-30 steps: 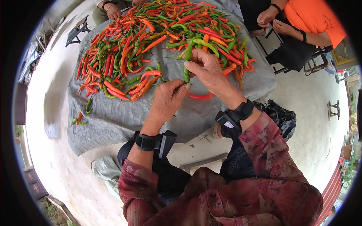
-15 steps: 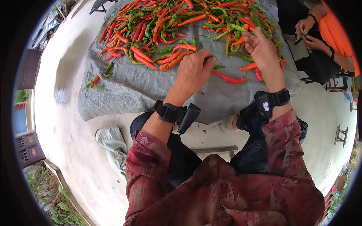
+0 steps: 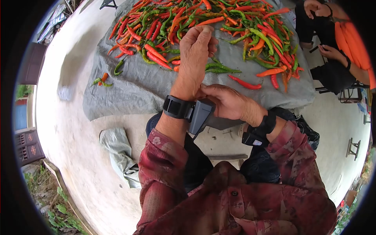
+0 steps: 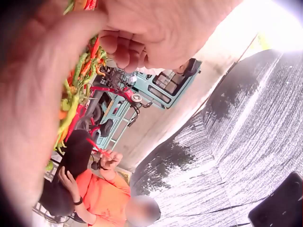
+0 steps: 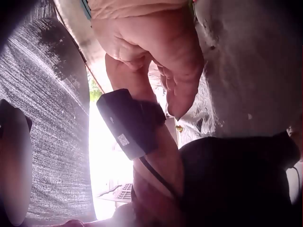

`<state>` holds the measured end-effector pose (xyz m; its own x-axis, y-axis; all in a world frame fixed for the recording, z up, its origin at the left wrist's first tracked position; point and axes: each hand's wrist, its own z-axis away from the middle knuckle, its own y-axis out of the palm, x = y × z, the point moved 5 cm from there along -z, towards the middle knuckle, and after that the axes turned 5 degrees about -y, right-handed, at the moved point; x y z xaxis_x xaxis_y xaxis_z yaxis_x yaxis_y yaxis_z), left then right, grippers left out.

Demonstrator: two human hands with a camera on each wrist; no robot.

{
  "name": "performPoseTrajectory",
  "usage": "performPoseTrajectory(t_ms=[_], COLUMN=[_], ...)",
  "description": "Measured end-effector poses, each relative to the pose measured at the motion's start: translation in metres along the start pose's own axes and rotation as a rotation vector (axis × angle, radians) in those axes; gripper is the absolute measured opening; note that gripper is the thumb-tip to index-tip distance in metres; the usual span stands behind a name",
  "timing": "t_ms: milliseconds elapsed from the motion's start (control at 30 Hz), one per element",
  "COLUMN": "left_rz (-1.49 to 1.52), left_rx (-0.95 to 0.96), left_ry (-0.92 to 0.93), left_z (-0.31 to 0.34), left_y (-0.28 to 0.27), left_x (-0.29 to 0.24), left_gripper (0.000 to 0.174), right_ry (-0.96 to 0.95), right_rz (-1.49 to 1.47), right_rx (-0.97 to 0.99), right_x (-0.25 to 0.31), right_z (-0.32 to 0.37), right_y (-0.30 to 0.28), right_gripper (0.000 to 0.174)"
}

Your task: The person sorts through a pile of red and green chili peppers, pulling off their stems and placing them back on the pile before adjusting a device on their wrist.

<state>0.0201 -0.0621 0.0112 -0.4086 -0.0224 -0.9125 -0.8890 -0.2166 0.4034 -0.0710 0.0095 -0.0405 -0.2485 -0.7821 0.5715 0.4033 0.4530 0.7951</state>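
Fingers (image 3: pixel 212 45) loosely curled, left hand (image 3: pixel 196 51) near heaped chili peppers (image 3: pixel 268 41)

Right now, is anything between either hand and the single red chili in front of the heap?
Nothing visible stands between the right hand and the red chili, just gray sheet. From the left hand, green chilies lie roughly across the direct line.

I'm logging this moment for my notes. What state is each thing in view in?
Left hand: raised, fingers bent; grip unclear.
Right hand: by the left wrist, fingers partly hidden.
Chili pile: heaped, red and green mixed.
Lone red chili: lying near the pile.
Grey sheet: spread, wrinkled.
Pale sheeting: crumpled on the floor.
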Motion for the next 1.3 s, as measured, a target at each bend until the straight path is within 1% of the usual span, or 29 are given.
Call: performPoseTrajectory(t_ms=[33, 67, 100, 133, 167, 200, 233, 300, 333, 400, 433, 500, 533, 567, 600, 633, 700, 767, 800, 867, 900, 967, 1000, 1033, 1100, 1133, 1200, 1300], left_rz=[-0.017, -0.034, -0.036, -0.321, -0.606, -0.908, -0.907, -1.46, -1.461, -1.679, -1.675, -1.698, -1.707, -1.698, -1.698, -1.683, -1.241, -0.459, -0.444, -0.308, -0.299, -0.178, -0.143, -0.139, -0.006, 0.007, -0.001, 0.018], left_rx=[-0.004, -0.008, -0.012, -0.025, -0.039, -0.028, -0.032, 0.043, 0.048, 0.228, 0.228, 0.222, 0.13, 0.144, 0.052, -0.034, -0.124, -0.012, 0.016, -0.002, 0.013, 0.059, 0.033, 0.044, 0.056, 0.11, 0.134, 0.141], left_ry=[0.01, 0.024, 0.026, 0.197, 0.367, 0.533, 0.53, 0.808, 0.804, 0.938, 0.931, 1.045, 1.124, 1.121, 1.121, 1.114, 0.985, 0.292, 0.283, 0.153, 0.164, 0.053, 0.011, 0.016, -0.045, -0.069, -0.056, -0.068], left_z=[0.002, 0.003, 0.004, 0.006, 0.01, 0.019, 0.022, 0.033, 0.036, 0.046, 0.045, 0.045, 0.043, 0.039, 0.036, 0.033, 0.02, 0.008, 0.012, 0.015, 0.012, 0.004, 0.002, -0.002, -0.009, -0.011, -0.013, -0.007], left_y=[-0.001, -0.003, -0.005, -0.005, -0.002, 0.003, -0.001, 0.01, 0.011, 0.024, 0.025, 0.026, 0.023, 0.019, 0.014, 0.011, 0.0, -0.014, -0.01, -0.009, -0.009, -0.009, -0.009, -0.006, -0.004, -0.002, 0.002, 0.003], left_x=[-0.001, -0.002, 0.0, -0.004, -0.008, -0.016, -0.015, -0.009, -0.007, 0.002, 0.001, 0.0, -0.005, -0.007, -0.01, -0.011, -0.011, -0.004, -0.007, -0.009, -0.011, -0.007, -0.006, -0.005, 0.003, 0.006, 0.01, 0.017], left_gripper=[0.019, 0.016, 0.016, 0.014, 0.011, 0.007, 0.007, 0.016, 0.016, 0.02, 0.02, 0.021, 0.015, 0.015, 0.015, 0.015, 0.011, 0.014, 0.014, 0.02, 0.02, 0.019, 0.018, 0.018, 0.017, 0.018, 0.018, 0.017], right_ry=[0.05, 0.054, -0.204, -0.467, -0.464, -0.222, 0.022, 0.038, 0.05, 0.046, 0.047, 0.049, 0.036, 0.03, 0.024, 0.017, 0.026, 0.019, 0.004, 0.007, -0.004, -0.274, -0.711, -0.716, -1.186, -1.186, -1.22, -1.249], right_rz=[-0.028, -0.028, 0.476, 0.98, 0.981, 0.465, -0.052, -0.062, -0.07, -0.105, -0.136, -0.147, -0.156, -0.163, -0.13, -0.096, 0.05, 0.126, 0.126, 0.293, 0.307, 0.982, 1.618, 1.626, 2.059, 2.061, 2.235, 2.264], right_rx=[0.084, 0.088, 0.184, 0.274, 0.277, 0.248, 0.204, 0.189, 0.174, 0.162, 0.15, 0.129, 0.115, 0.104, 0.134, 0.15, 0.159, 0.224, 0.196, 0.16, 0.152, -0.153, -0.303, -0.311, -0.437, -0.449, -0.474, -0.546], right_x=[-0.002, -0.004, 0.006, 0.013, 0.01, 0.0, -0.013, -0.018, -0.021, -0.023, -0.023, -0.028, -0.03, -0.03, -0.027, -0.023, -0.014, -0.007, -0.005, 0.0, 0.01, 0.046, 0.068, 0.074, 0.087, 0.089, 0.091, 0.089], right_z=[0.002, 0.004, 0.008, 0.013, 0.013, 0.01, 0.009, 0.011, 0.011, 0.012, 0.013, 0.012, 0.008, 0.004, 0.001, 0.001, 0.003, 0.004, 0.005, 0.005, 0.006, 0.005, 0.011, 0.012, 0.026, 0.027, 0.027, 0.031], right_y=[0.008, 0.007, 0.011, 0.019, 0.019, 0.012, 0.01, 0.014, 0.015, 0.011, 0.009, 0.008, 0.009, 0.009, 0.01, 0.009, 0.005, 0.014, 0.014, 0.012, 0.012, 0.003, 0.014, 0.01, 0.024, 0.023, 0.026, 0.029], right_gripper=[0.038, 0.038, 0.037, 0.037, 0.037, 0.038, 0.038, 0.038, 0.037, 0.04, 0.044, 0.043, 0.042, 0.042, 0.041, 0.04, 0.037, 0.036, 0.036, 0.029, 0.029, 0.018, 0.02, 0.02, 0.017, 0.017, 0.013, 0.016])
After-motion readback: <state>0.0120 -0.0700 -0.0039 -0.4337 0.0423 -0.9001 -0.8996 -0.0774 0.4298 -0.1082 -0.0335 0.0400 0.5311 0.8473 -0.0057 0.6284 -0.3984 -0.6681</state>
